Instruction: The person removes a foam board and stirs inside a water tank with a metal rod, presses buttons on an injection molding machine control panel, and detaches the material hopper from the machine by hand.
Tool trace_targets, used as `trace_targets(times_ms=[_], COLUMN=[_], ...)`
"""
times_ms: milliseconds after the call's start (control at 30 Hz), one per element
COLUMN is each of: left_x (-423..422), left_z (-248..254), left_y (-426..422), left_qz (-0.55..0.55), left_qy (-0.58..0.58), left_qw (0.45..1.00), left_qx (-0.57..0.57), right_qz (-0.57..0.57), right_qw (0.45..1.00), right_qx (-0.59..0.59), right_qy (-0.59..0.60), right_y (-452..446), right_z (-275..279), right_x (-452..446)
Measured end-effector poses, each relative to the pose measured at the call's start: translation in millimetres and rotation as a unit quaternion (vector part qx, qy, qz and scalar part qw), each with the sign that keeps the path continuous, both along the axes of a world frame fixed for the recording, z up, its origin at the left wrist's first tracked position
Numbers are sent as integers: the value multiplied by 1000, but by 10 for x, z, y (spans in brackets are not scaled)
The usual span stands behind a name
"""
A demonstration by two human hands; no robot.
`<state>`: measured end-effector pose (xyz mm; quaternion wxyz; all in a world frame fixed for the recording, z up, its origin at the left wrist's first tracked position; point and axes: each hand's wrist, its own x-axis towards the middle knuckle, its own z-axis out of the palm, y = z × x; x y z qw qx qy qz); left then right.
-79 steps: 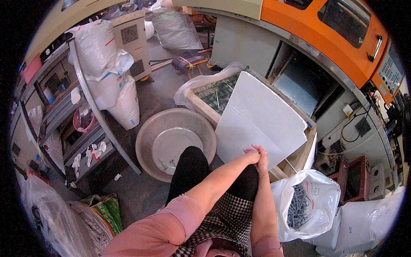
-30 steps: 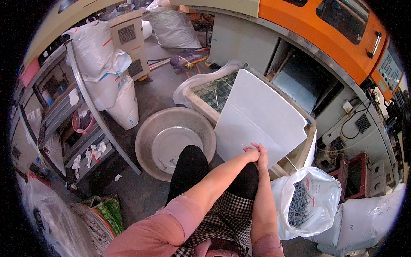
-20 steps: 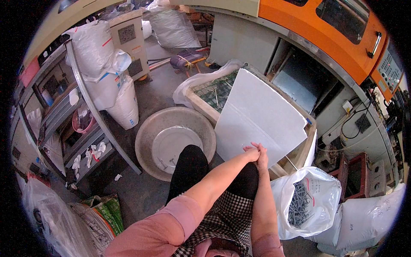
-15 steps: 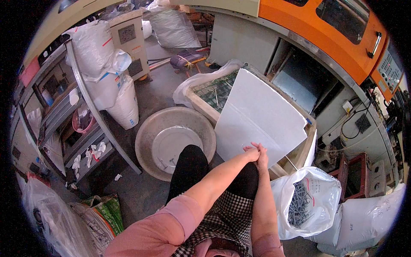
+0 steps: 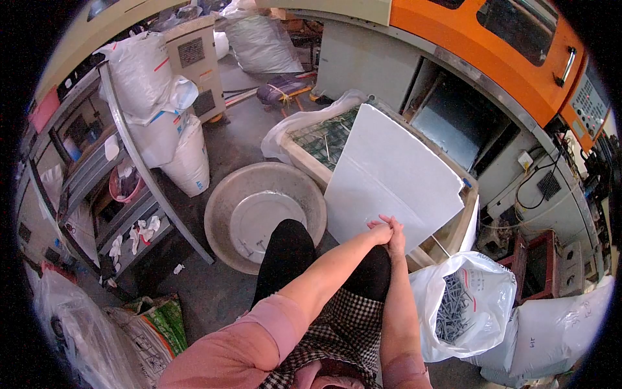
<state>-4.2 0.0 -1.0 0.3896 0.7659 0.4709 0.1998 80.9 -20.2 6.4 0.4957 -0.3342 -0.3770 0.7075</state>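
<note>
factory workshop, plastics by the look of it: large orange machine (image 5: 479,65) with windowed door, pull handle and keypad control panel (image 5: 588,107). white sacks (image 5: 189,159), one printed "abs", piled by a metal rack (image 5: 121,117), plus an open white bag (image 5: 484,311) of grey stick-like parts (image 5: 453,311). big round basin (image 5: 225,201) sits on bare grey floor (image 5: 236,139), loose scrap (image 5: 178,268) nearby.

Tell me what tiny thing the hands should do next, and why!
I'd guess they should unclasp first. The left hand and right hand are clasped together, with nothing else showing in them, so neither seems free to take hold of the white board that appears just beyond them.
</note>
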Motion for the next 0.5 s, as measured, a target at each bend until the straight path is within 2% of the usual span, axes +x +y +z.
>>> trace_targets(times_ms=[67,200,267,500], left_x=[-29,23,22,13], left_z=[168,-68,-106,18], left_y=[-76,43,45,-20], left_qz=[19,19,17,41], left_qy=[17,25,38,23], left_qw=[999,999,999,999], left_qx=[-38,-41,19,-14], right_qz=[3,-14,-12,-12], right_qw=[1000,1000,1000,1000], right_qx=[11,-1,-3,-13], right_qy=[-10,0,-2,1], right_y=[-13,-43,-60,-82], right_z=[18,57,84,121], right_x=[-1,-34,-40,-47])
